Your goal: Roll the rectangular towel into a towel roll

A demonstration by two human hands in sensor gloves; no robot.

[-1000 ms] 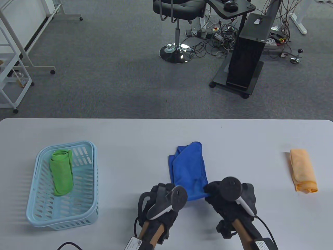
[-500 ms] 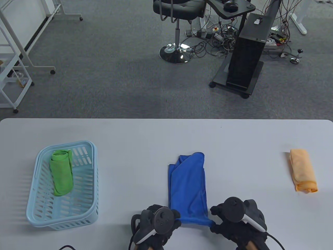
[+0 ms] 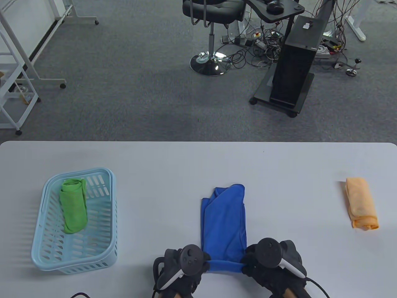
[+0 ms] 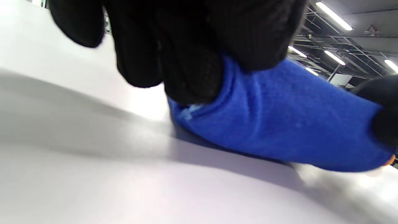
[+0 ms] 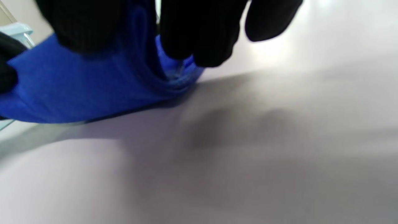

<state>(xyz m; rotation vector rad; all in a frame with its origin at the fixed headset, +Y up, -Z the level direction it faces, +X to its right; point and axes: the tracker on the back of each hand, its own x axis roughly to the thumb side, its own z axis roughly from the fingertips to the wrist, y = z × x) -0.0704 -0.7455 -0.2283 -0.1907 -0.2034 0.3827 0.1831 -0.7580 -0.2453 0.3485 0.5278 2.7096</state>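
White table (image 3: 173, 161), blue towel's (image 3: 224, 217) near edge between both grips

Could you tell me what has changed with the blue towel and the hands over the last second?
Both hands, left hand and right hand, pulled the blue towel toward the near edge, straightening it, and now turn its near end over. Green towel, basket, orange towel unchanged.

plain white flat table (image 3: 173, 161) holding a pale blue slotted plastic basket (image 3: 107, 248) on the left, a blue folded cloth towel (image 3: 224, 217) mid-front, an orange rolled towel (image 3: 361, 203) far right.
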